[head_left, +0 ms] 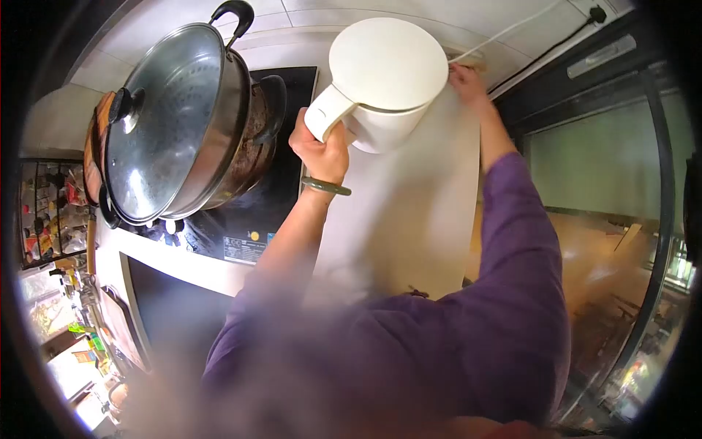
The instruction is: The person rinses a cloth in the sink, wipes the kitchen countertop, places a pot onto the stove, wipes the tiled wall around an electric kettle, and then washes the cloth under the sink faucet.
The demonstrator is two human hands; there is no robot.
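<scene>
A white kettle (pixel 387 66) with a closed round lid stands upright over the pale countertop (pixel 409 212). My left hand (pixel 322 148), with a dark green bangle at the wrist, is wrapped round the kettle's handle. On the kettle's far right side, my right hand (pixel 469 82) reaches to the back of the counter, where a white cord (pixel 504 33) runs up towards the wall. Its fingers are bent together beside the cord's lower end; what they hold is too small to make out.
To the left, a large steel pot (pixel 172 124) with a glass lid stands on a black cooktop (pixel 219 238), with more dark cookware behind it. A black cord and plug (pixel 597 14) are at the upper right, beside a dark-framed glass door (pixel 599 161).
</scene>
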